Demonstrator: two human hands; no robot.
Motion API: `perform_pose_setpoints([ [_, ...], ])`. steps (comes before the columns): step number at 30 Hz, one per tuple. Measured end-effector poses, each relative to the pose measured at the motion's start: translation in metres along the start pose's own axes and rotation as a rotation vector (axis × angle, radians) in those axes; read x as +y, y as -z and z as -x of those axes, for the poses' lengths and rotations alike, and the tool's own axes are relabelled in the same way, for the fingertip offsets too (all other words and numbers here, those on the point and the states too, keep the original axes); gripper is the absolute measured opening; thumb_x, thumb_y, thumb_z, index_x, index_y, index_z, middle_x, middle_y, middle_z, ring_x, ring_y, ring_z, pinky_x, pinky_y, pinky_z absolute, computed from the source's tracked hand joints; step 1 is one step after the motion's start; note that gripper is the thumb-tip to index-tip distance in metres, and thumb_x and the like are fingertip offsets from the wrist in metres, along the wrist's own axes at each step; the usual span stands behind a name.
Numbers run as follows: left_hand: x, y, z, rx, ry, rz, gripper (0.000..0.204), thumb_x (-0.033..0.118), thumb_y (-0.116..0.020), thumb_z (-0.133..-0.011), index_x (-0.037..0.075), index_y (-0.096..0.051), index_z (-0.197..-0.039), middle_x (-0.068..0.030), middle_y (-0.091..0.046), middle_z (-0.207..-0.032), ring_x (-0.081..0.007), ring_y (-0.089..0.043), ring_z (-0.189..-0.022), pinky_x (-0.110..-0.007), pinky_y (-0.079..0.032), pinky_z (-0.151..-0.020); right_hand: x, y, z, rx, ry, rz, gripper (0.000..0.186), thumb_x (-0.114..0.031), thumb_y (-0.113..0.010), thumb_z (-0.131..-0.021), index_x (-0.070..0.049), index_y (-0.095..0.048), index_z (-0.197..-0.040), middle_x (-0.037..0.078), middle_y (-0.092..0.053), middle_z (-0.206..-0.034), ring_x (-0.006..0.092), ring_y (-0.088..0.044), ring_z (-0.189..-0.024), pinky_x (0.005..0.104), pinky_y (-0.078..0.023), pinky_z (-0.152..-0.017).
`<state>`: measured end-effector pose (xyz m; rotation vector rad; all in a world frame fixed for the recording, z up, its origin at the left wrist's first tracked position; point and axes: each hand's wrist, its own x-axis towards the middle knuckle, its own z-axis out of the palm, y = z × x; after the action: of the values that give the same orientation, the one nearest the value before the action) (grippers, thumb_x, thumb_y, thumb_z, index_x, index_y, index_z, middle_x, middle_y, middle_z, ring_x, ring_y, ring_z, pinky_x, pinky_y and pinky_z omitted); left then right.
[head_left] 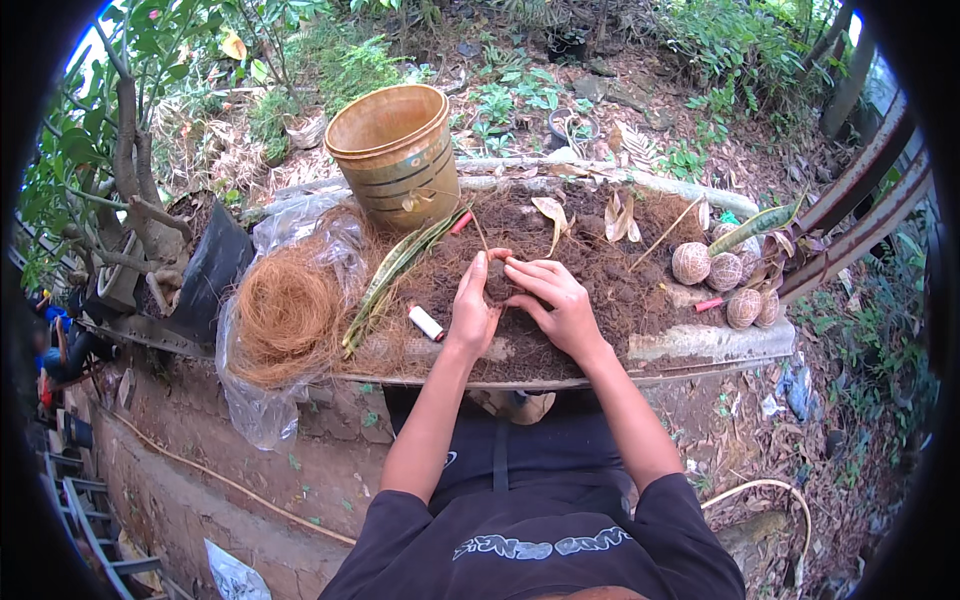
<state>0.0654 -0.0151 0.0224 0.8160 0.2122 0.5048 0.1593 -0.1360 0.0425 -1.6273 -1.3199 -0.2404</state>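
Observation:
My left hand [472, 305] and my right hand [555, 305] are cupped around a dark lump of soil [503, 282] above the soil bed [630, 295], their fingers curled and nearly meeting at the top. A thin brown stem [480, 229] rises just behind them. Left of my hands lie long variegated green leaves [390, 272], a white spool [426, 322] and a short red cylinder [462, 222]. On the right are several round balls wrapped in pale thread [691, 263], a green leaf [760, 224] and another red cylinder [709, 304].
A yellowish bucket [395, 160] stands behind the bed's left end. Loose coir fibre [285, 310] rests on clear plastic [258, 405]. Potted branches [140, 200], a black planter [210, 280] and a person [62, 345] are at left. Rusty metal bars [870, 220] curve along the right.

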Motion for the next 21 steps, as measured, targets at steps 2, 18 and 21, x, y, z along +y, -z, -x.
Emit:
perform_pose_setpoints([
  [2, -0.007, 0.000, -0.001, 0.006, -0.031, -0.007, 0.036, 0.034, -0.035, -0.109, 0.005, -0.052, -0.123, -0.0049, -0.060, -0.110, -0.0121, -0.060, -0.103, -0.029, -0.050, -0.086, 0.000, -0.003, 0.003, 0.029, 0.030, -0.007, 0.038, -0.009, -0.079, -0.072, -0.005, -0.072, -0.110, 0.006, -0.070, -0.114, 0.0279, -0.064, -0.097, 0.0367, -0.055, -0.085],
  [18, 0.012, -0.035, 0.008, 0.107, -0.030, -0.225, 0.044, 0.034, -0.037, -0.108, 0.004, -0.048, -0.138, -0.0075, -0.054, -0.134, -0.0147, -0.048, -0.124, -0.032, -0.042, -0.099, -0.008, -0.026, 0.014, 0.270, -0.327, -0.379, 0.046, 0.000, -0.076, -0.077, 0.001, -0.066, -0.122, 0.016, -0.069, -0.119, 0.0296, -0.066, -0.113, 0.0370, -0.054, -0.093],
  [21, 0.001, -0.024, 0.004, 0.111, -0.100, -0.119, 0.040, 0.033, -0.040, -0.108, 0.005, -0.052, -0.133, -0.0072, -0.056, -0.128, -0.0135, -0.052, -0.117, -0.030, -0.044, -0.094, -0.013, -0.026, 0.012, 0.284, -0.333, -0.429, 0.040, 0.002, -0.075, -0.078, -0.001, -0.070, -0.117, 0.016, -0.070, -0.116, 0.0277, -0.068, -0.107, 0.0350, -0.055, -0.089],
])
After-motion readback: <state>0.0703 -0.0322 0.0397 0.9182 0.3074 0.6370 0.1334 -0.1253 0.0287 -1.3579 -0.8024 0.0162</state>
